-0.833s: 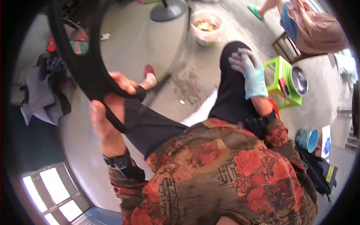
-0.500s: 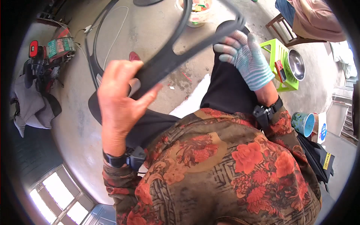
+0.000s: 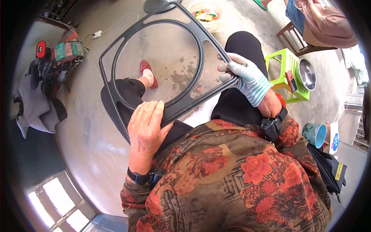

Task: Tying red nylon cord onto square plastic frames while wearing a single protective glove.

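Note:
A black, roughly square frame [image 3: 179, 109] with a large round opening is held tilted over my lap. Its near edge lies under my bare left hand [image 3: 148, 123], whose fingers lie over the rim with the thumb at the near side. At the frame's right corner my right hand [image 3: 247, 75], in a striped light-blue and white glove with bare-looking fingertips, grips the edge. Through the round opening the floor and a red shoe [image 3: 150, 74] on my foot show. The underside of the frame is hidden.
On the right stands a green plastic stool [image 3: 284, 63] with a metal bowl [image 3: 307, 74] and a red-black item. Ahead is a tub [image 3: 205, 15] of small colourful things. A person [image 3: 324, 23] sits at upper right. A white power cable [image 3: 116, 23] crosses the floor.
The frame has swung down and levelled out, so its round opening now faces me. My left hand moved right and nearer; my right hand, spread before, has closed on the corner.

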Available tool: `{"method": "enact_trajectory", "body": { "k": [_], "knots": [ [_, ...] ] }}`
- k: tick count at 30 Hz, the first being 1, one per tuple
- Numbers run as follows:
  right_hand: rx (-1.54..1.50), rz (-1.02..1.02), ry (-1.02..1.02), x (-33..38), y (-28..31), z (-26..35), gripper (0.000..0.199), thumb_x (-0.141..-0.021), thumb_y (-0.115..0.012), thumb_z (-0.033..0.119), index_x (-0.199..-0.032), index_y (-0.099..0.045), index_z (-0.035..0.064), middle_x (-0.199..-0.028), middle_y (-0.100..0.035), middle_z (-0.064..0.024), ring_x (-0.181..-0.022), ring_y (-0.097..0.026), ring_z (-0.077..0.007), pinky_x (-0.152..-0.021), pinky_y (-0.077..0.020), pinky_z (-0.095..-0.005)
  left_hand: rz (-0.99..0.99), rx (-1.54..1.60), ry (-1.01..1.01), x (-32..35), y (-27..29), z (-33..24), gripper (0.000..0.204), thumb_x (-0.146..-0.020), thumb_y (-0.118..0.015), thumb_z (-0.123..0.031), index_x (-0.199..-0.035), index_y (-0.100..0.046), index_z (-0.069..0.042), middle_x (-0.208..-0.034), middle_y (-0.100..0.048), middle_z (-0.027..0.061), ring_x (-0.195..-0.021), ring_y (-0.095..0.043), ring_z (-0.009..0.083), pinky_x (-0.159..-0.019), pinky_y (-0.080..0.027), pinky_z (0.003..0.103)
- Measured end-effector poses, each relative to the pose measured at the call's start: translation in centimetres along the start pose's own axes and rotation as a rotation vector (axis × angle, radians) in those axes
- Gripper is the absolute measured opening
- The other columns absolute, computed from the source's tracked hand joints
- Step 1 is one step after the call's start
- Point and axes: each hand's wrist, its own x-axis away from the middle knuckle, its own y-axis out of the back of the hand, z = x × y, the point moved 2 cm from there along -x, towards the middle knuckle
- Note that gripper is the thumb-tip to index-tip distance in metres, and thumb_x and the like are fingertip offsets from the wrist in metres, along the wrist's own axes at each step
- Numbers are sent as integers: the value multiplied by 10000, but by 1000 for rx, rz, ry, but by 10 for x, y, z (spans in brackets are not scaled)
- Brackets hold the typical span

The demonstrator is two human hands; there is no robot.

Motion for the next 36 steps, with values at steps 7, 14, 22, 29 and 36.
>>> {"method": "enact_trajectory", "body": {
  "k": [7,14,22,29,36],
  "knots": [
    [-10,118,-6,5,-1,0,407,-879,-583,170,-1235,-474,6,-982,-606,-116,-774,-588,-137,-716,-538,-306,78,334,173,7,5,-3,328,-645,-762,-108,-935,-641,-11,-802,-609,95,-726,-586,245,-664,-464,316],
    [91,129,-16,5,1,1,475,-864,-597,167,-1269,-440,-25,-978,-645,-130,-757,-639,-121,-717,-523,-244,358,751,485,11,-8,-3,107,-787,-677,-78,-837,-651,13,-678,-581,30,-619,-518,77,-560,-410,224],
    [151,63,-35,2,-5,-1,396,-885,-570,202,-1227,-506,13,-921,-642,-62,-689,-583,-58,-655,-483,-188,604,1097,720,23,-31,10,151,-864,-629,-131,-824,-603,12,-729,-557,-51,-655,-450,23,-593,-373,186],
    [121,86,-47,3,-8,0,421,-869,-599,221,-1220,-504,10,-929,-637,-69,-724,-587,-60,-672,-490,-197,579,1080,706,19,-26,5,115,-849,-641,-97,-860,-629,17,-757,-588,-38,-696,-491,36,-638,-406,189],
    [127,93,-104,3,-16,3,346,-875,-581,167,-1161,-519,-18,-936,-642,-88,-741,-638,-129,-684,-523,-245,299,937,368,2,-29,-23,436,-801,-573,32,-1232,-511,12,-947,-561,142,-812,-585,186,-720,-484,280]
  ]
}}
